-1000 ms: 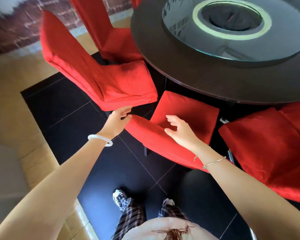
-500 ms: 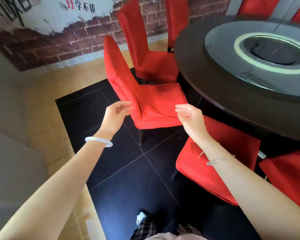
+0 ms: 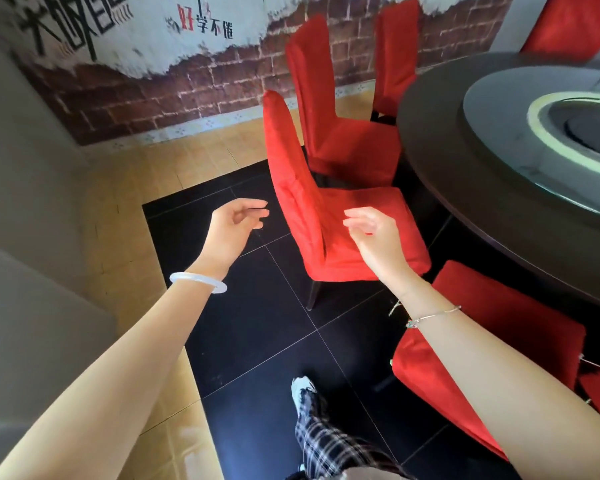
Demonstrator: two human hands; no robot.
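A round dark table (image 3: 430, 143) carrying what seems a glass turntable (image 3: 492, 133) stands near a brick-patterned wall (image 3: 187, 88), over black floor tiles (image 3: 257, 323) bordered by yellow tiles (image 3: 125, 188).

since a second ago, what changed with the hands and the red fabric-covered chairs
The left hand let go of the top of the nearest red fabric-covered chair and the right hand lifted off its backrest. Both now hover open and empty by the next red chair to its left. Chairs and the dark round table stayed put.
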